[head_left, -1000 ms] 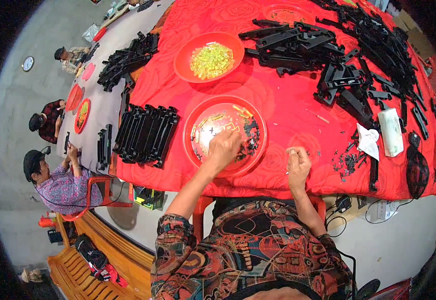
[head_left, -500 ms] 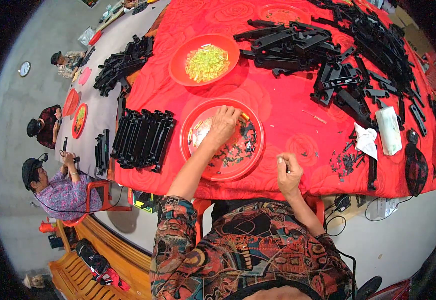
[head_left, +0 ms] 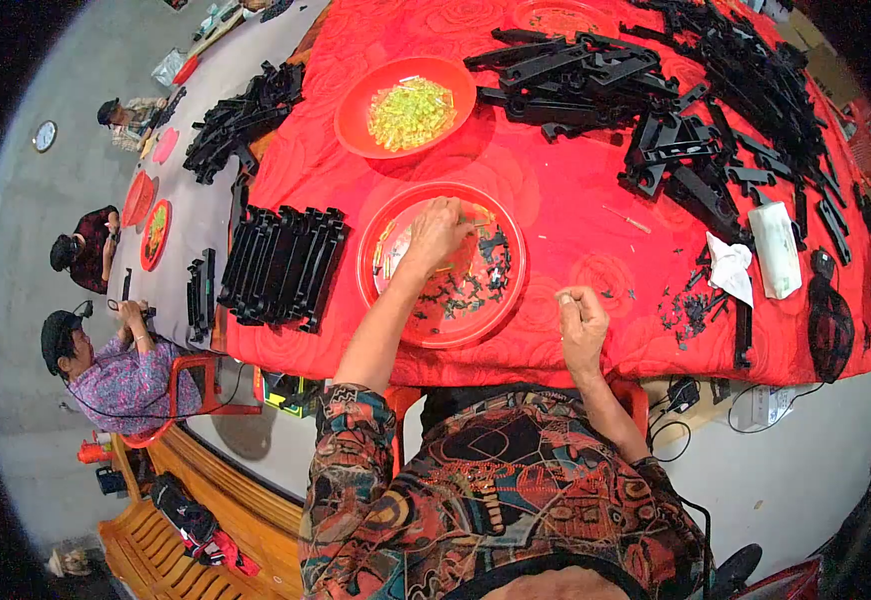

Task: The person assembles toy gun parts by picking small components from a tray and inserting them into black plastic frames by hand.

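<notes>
My left hand [head_left: 439, 238] is down inside a round red tray [head_left: 518, 295], its fingers bent together over the tray's upper part. Whatever the fingertips pinch is hidden beneath them. Around it in the tray lie small black parts [head_left: 453, 302], and a few yellow tube-like pieces show along the wall. To the right of the tray, my right hand [head_left: 583, 325] hovers over the red tablecloth [head_left: 546, 215], thumb and fingers closed in a pinch. Anything between them is too small to make out.
Behind the tray stands a red bowl [head_left: 351, 135] of yellow-green pieces. Long black plastic brackets stand in a row [head_left: 286, 265] at left and lie heaped [head_left: 576, 80] at far right. A tissue [head_left: 730, 268], white roll [head_left: 776, 250] and loose black bits [head_left: 689, 313] sit right. Several people work at left.
My left hand has shifted slightly toward the tray's far left, its fingers now lower and more tucked. My right hand stays closed in nearly the same place. The view has tilted a little.
</notes>
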Action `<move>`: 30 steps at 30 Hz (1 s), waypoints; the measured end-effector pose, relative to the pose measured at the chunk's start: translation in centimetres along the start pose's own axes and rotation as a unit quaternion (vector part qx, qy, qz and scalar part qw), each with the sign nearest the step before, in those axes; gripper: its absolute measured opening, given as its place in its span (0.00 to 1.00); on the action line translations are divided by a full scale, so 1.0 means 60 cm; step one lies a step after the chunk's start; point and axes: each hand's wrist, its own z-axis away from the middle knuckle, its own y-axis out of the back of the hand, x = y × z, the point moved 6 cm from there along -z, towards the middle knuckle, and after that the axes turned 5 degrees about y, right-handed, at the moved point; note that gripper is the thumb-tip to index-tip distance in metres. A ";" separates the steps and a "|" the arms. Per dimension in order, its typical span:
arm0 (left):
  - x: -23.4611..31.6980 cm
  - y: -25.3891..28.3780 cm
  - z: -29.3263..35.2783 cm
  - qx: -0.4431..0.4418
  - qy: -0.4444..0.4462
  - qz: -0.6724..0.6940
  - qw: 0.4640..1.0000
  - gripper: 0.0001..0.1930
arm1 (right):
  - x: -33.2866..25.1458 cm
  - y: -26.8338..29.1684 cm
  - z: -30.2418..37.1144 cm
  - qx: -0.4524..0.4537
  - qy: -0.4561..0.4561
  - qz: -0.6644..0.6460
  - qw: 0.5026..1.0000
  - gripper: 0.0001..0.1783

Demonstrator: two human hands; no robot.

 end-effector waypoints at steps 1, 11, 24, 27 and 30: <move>0.007 0.007 0.002 0.000 -0.002 0.000 1.000 0.14 | 0.007 0.003 0.000 0.002 0.001 0.001 1.000 0.05; -0.056 0.040 0.066 0.045 0.135 0.036 0.989 0.17 | 0.027 -0.001 0.002 -0.019 -0.096 -0.046 0.994 0.05; -0.146 0.083 0.107 0.137 0.227 -0.017 0.964 0.17 | 0.014 0.095 -0.100 0.034 -0.002 0.188 0.982 0.05; -0.133 0.084 0.101 0.141 0.206 -0.014 0.968 0.17 | -0.020 0.148 -0.175 0.097 0.060 0.358 0.927 0.10; -0.120 0.086 0.100 0.133 0.171 0.000 0.976 0.16 | -0.004 0.197 -0.263 0.150 0.057 0.386 0.909 0.16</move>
